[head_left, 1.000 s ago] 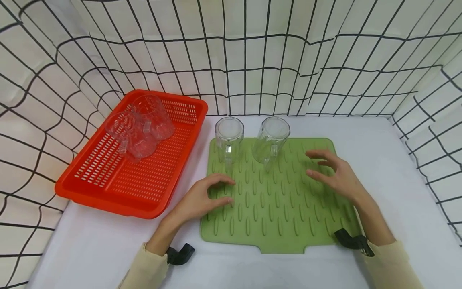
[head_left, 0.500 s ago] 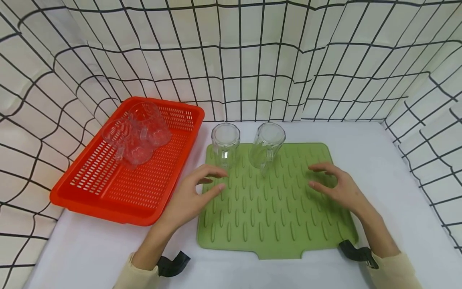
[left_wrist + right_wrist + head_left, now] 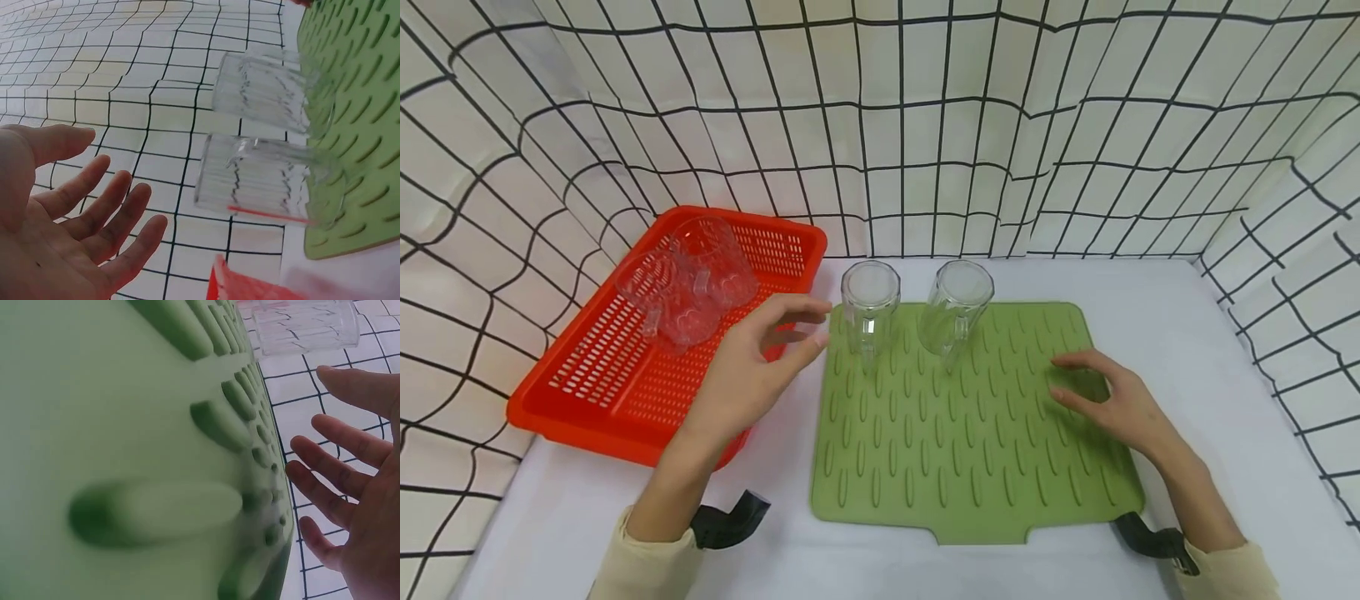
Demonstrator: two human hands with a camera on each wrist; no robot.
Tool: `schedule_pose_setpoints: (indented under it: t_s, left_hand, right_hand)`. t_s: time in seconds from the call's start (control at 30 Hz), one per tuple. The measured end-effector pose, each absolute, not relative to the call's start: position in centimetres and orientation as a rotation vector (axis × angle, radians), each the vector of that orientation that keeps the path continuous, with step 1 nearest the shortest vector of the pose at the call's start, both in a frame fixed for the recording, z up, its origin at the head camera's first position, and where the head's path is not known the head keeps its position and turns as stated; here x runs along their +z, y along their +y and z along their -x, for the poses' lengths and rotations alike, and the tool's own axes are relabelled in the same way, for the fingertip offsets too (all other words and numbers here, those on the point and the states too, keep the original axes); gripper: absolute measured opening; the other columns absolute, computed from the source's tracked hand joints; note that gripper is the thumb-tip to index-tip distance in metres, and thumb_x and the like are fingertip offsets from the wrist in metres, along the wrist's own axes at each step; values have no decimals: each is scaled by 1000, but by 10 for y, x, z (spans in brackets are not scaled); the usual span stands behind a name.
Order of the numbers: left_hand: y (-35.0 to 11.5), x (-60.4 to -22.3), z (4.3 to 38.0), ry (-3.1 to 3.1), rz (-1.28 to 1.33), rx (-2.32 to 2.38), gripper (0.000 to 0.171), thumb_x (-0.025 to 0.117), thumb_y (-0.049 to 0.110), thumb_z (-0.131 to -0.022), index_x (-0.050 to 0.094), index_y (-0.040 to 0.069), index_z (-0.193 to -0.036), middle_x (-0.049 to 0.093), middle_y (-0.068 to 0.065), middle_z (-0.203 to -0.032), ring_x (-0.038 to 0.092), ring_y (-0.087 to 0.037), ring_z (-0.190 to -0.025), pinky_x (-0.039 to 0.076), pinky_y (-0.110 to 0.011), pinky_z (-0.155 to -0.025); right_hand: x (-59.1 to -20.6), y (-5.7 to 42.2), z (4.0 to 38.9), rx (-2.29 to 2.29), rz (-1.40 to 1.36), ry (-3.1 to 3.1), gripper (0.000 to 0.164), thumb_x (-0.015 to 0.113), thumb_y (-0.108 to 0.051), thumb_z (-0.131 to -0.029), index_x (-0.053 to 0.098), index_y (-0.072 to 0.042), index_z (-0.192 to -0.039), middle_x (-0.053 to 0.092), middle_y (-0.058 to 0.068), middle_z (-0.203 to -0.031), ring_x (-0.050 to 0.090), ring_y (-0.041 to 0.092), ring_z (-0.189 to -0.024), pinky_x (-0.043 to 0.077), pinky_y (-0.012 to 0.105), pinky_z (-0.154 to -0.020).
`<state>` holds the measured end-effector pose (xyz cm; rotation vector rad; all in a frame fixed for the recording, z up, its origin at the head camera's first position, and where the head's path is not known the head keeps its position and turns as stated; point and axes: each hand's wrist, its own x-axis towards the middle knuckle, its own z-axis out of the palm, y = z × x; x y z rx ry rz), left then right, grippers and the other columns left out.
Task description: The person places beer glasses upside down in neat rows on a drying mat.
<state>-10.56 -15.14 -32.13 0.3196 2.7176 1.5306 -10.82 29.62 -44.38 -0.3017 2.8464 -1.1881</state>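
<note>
Two clear glass mugs stand upside down at the back of a green ridged drying mat (image 3: 955, 450): the left mug (image 3: 870, 304) and the right mug (image 3: 957, 308). My left hand (image 3: 748, 367) hovers over the right rim of a red basket (image 3: 647, 442), fingers apart and holding nothing; the left wrist view shows its spread fingers (image 3: 112, 219). Inside the basket's far left part lie clear glass mugs (image 3: 700, 283), overlapping so that their number is hard to tell. Above the mat's right side, my right hand (image 3: 1123, 408) is relaxed with nothing in it.
A white cloth (image 3: 1157, 333) covers the table. Behind and at both sides rises a white curtain (image 3: 955, 133) with a black grid pattern. Black wrist mounts (image 3: 730, 521) sit at both cuffs.
My left hand has moved left and away from the mat, rising toward the basket's right rim. The right hand has shifted only slightly, and the mugs stand where they were.
</note>
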Motion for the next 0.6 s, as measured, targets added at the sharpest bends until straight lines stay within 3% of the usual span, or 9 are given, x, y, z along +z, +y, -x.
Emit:
schedule_pose_setpoints:
  t_s: [0.1,0.2,0.27,0.33,0.43,0.6]
  left_hand:
    - [-159,-316,111,2776,-293,1494,36,69,30,-101,64,22,-135,66,0,-135,63,-24,-126,59,-33,-97]
    - [-165,-313,118,2815,-280,1467,37,68,32,-101,64,22,-136,66,-1,-134,61,-22,-128,55,-23,-97]
    - [-170,-312,122,2823,-264,1458,38,68,34,-101,63,22,-137,66,-1,-134,61,-20,-128,54,-23,-98]
    - [-175,-310,125,2817,-240,1459,39,67,37,-101,63,23,-138,66,-1,-135,60,-20,-128,54,-31,-104]
    - [-182,-309,131,2814,-190,1453,41,66,40,-101,62,24,-139,65,-1,-137,60,-19,-130,54,-31,-104]
    - [-193,-306,140,2803,-122,1455,44,68,40,-100,60,25,-141,62,0,-140,60,-21,-132,53,-18,-94]
  right_hand:
    - [-444,299,106,-1174,275,2829,46,79,-32,-94,65,-12,-133,64,14,-138,45,46,-144,34,71,-116]
    - [-446,302,105,-1176,269,2812,47,78,-31,-94,64,-11,-134,63,16,-139,44,47,-145,33,72,-117]
    - [-447,303,105,-1182,273,2810,46,79,-30,-94,64,-10,-133,63,16,-139,44,48,-145,33,72,-116]
    - [-448,303,105,-1195,284,2813,45,79,-28,-94,65,-10,-132,64,16,-138,45,47,-144,34,71,-116]
    - [-449,302,105,-1200,291,2822,44,79,-27,-94,65,-10,-132,64,16,-137,45,47,-143,34,71,-116]
    - [-451,302,105,-1199,284,2823,44,79,-27,-94,65,-9,-132,64,17,-137,44,49,-144,33,72,-116]
